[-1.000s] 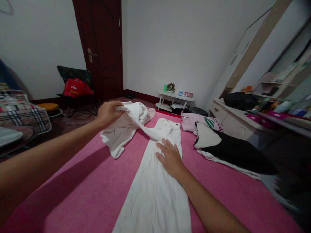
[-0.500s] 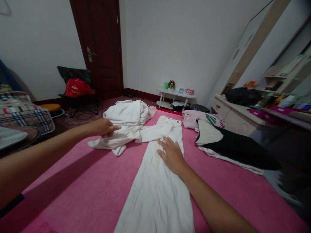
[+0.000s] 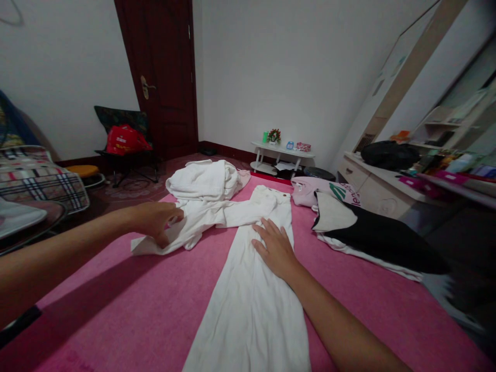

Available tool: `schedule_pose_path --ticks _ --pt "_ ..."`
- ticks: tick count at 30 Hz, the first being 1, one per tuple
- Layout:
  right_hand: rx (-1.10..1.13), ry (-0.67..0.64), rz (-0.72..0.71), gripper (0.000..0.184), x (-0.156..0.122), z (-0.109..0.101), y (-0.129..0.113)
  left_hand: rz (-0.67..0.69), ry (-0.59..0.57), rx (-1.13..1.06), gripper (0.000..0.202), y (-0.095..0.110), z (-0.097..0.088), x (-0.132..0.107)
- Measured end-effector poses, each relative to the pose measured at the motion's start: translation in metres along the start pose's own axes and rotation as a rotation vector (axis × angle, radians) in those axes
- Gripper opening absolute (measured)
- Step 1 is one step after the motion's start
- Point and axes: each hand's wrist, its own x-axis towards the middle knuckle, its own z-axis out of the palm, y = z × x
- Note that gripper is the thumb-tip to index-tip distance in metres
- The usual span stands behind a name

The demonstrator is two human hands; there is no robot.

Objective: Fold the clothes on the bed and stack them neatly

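White trousers [image 3: 251, 305] lie flat along the pink bed [image 3: 127, 305], waist at the far end. One trouser leg [image 3: 194, 225] is stretched out to the left across the bed. My left hand [image 3: 157, 219] pinches this leg near its free end, fingers closed on the cloth. My right hand [image 3: 277, 248] lies flat with fingers spread on the other leg, below the waist.
A crumpled white garment [image 3: 205, 181] sits beyond the left hand. A black-and-white garment [image 3: 372, 240] and a pink top [image 3: 323, 191] lie on the right of the bed. A dark door [image 3: 163, 77], a chair with a red bag [image 3: 124, 139], a small white table [image 3: 282, 155] and a cluttered dresser [image 3: 387, 181] surround the bed.
My left hand has pulled the trouser leg down off the crumpled garment and out to the left, toward me. The right hand has stayed flat on the trousers.
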Motion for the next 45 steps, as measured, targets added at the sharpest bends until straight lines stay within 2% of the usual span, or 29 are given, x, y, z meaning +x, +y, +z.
schedule_pose_path --ticks 2,6,10,14,16,18,20,22,25,27,29,31,33,35,36,37,38,41,42,43,45 --pt "0.003 0.003 -0.001 0.046 0.0 -0.001 0.0 0.002 0.04 -0.063 0.053 0.004 0.0 0.0" --pt "0.018 0.004 0.005 0.046 -0.002 -0.001 0.0 -0.019 0.121 -0.184 0.032 0.011 0.001 0.008" --pt "0.067 0.05 0.057 0.061 0.0 0.002 -0.001 -0.059 0.239 -0.371 0.026 0.014 -0.001 0.02" --pt "0.07 0.12 0.143 0.073 0.019 0.003 0.01 -0.095 0.371 -0.666 0.029 0.025 -0.017 0.023" --pt "0.053 0.072 0.187 0.075 0.036 0.002 0.02 -0.11 0.415 -0.716 0.029 0.034 -0.029 0.021" --pt "0.039 -0.019 0.199 0.074 0.052 0.002 0.03 -0.128 0.404 -0.715 0.027 0.045 -0.042 0.019" --pt "0.028 -0.084 0.187 0.073 0.064 0.003 0.037 -0.143 0.347 -0.689 0.024 0.06 -0.056 0.019" --pt "0.023 -0.092 0.187 0.073 0.069 0.005 0.041 -0.122 0.289 -0.627 0.021 0.083 -0.071 0.021" --pt "0.105 -0.05 0.192 0.065 0.068 0.006 0.044 0.046 0.237 -0.489 0.016 0.138 -0.091 0.017" --pt "0.296 0.054 0.165 0.054 0.065 0.006 0.05 0.223 0.187 -0.473 0.011 0.185 -0.096 0.008" --pt "0.492 0.179 0.145 0.047 0.062 0.007 0.058 0.399 0.017 -0.49 0.009 0.228 -0.088 -0.004" --pt "0.63 0.285 0.163 0.048 0.06 0.01 0.067 0.6 -0.255 -0.501 0.005 0.26 -0.068 -0.01" --pt "0.752 0.376 0.209 0.05 0.06 0.013 0.074 0.753 -0.495 -0.532 0.011 0.276 -0.044 -0.006" --pt "0.898 0.456 0.228 0.049 0.06 0.016 0.077 0.751 -0.636 -0.608 0.013 0.278 -0.022 0.007" --pt "0.941 0.477 0.227 0.049 0.061 0.017 0.076 0.705 -0.623 -0.638 0.013 0.275 -0.014 0.017" --pt "0.949 0.481 0.221 0.05 0.061 0.018 0.076 0.639 -0.533 -0.636 0.013 0.269 -0.009 0.028" --pt "0.937 0.476 0.215 0.05 0.061 0.018 0.075 0.56 -0.373 -0.594 0.014 0.262 -0.005 0.041" --pt "0.866 0.452 0.203 0.046 0.061 0.017 0.071 0.31 0.238 -0.295 0.019 0.235 0.005 0.082" --pt "0.84 0.446 0.199 0.044 0.061 0.017 0.07 0.252 0.355 -0.22 0.023 0.225 0.01 0.096" --pt "0.813 0.438 0.194 0.043 0.061 0.016 0.07 0.238 0.413 -0.186 0.027 0.215 0.017 0.108" --pt "0.747 0.414 0.174 0.042 0.06 0.016 0.068 0.287 0.447 -0.171 0.039 0.2 0.032 0.128"
